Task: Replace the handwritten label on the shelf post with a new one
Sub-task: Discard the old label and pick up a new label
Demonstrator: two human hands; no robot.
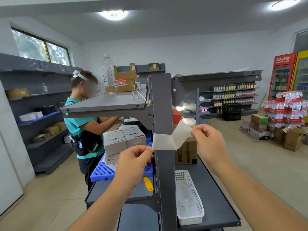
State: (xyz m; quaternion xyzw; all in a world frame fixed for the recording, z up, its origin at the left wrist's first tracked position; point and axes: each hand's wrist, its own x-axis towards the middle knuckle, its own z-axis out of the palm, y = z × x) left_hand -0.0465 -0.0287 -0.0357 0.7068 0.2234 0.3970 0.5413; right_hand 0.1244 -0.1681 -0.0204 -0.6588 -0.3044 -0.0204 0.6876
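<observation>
My two forearms reach up from the bottom of the view toward the grey shelf post (164, 114), and each hand has a pinch grip on one end of the white label (168, 139). My left hand (133, 161) grasps the left edge, just beside the post, between thumb and finger; my right hand (210, 140) grasps the right end, which stands away from the post and is folded toward me. The middle of the label lies across the front of the post, touching it. The side I see is blank, so I cannot tell if this is the old label coming off or the new one going on; no handwriting shows on it. I judge the task is somewhere in the middle: the strip is not flat on the post and not free of it. On the lower shelf to the right stands a white basket (191, 207), and to the left lies a yellow tool (148, 183). For writing, the red fridge (281, 75) at the far right carries white Chinese characters with "NONGFU SPRING" small under them. The boxes (124, 139) behind the post have barcode stickers too small to read.
</observation>
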